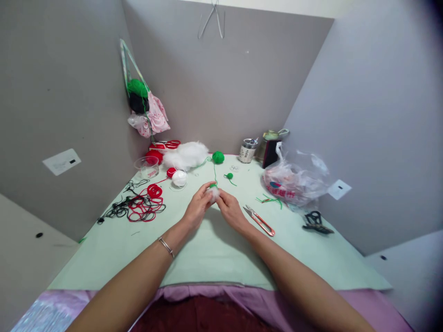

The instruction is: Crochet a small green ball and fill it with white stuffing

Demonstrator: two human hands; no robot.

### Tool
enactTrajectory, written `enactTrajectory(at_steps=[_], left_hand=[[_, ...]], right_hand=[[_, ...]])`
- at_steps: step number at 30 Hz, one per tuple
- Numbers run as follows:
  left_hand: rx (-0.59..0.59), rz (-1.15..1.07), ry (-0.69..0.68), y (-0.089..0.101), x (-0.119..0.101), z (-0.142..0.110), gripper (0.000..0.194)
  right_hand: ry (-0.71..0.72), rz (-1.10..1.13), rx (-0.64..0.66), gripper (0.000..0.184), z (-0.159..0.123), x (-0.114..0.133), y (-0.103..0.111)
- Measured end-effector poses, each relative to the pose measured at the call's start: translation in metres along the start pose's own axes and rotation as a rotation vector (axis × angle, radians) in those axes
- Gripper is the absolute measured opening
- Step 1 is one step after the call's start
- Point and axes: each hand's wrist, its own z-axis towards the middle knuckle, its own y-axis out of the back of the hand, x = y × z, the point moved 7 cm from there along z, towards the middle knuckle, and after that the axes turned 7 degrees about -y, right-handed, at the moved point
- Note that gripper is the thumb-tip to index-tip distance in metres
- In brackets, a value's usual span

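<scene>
My left hand (pixel 198 205) and my right hand (pixel 231 210) meet above the middle of the table, fingers closed around a small green yarn piece (pixel 213 186). White fluffy stuffing (pixel 214 195) shows at its near side, between the fingertips. From the piece a green strand runs back to a green yarn ball (pixel 218 157). Whether a hook or needle is in the fingers cannot be made out. Orange-handled thread snips (pixel 260 221) lie to the right of my right hand. Beyond the hands sits a tiny green ball (pixel 229 176) with a yarn tail.
Tangled black yarn (pixel 119 207) and red yarn (pixel 147 205) lie left, near a clear plastic cup (pixel 148 168). White stuffing (pixel 187 156) and a white yarn ball (pixel 179 178) are behind. At right stand a tin (pixel 247 152) and a plastic bag (pixel 294 180); a black hair clip (pixel 316 223) lies nearer.
</scene>
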Motion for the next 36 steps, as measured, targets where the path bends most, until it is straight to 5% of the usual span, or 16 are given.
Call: enactTrajectory(at_steps=[8,18,30,36], left_hand=[[-0.048,0.012,0.014,0.01,0.007,0.001,0.022],[-0.024,-0.003,0.106,0.014,0.013,0.005,0.029],[-0.073,0.038,0.01,0.013,0.007,0.005,0.022],[-0.091,0.044,-0.074,0.011,-0.013,0.006,0.026]], right_hand=[[0.01,-0.14,0.038,0.021,-0.009,0.01,-0.01],[0.007,-0.149,0.022,0.022,-0.012,0.014,-0.009],[-0.002,-0.025,0.07,0.023,-0.013,0.017,-0.014],[0.019,0.124,0.08,0.026,-0.003,0.022,0.009]])
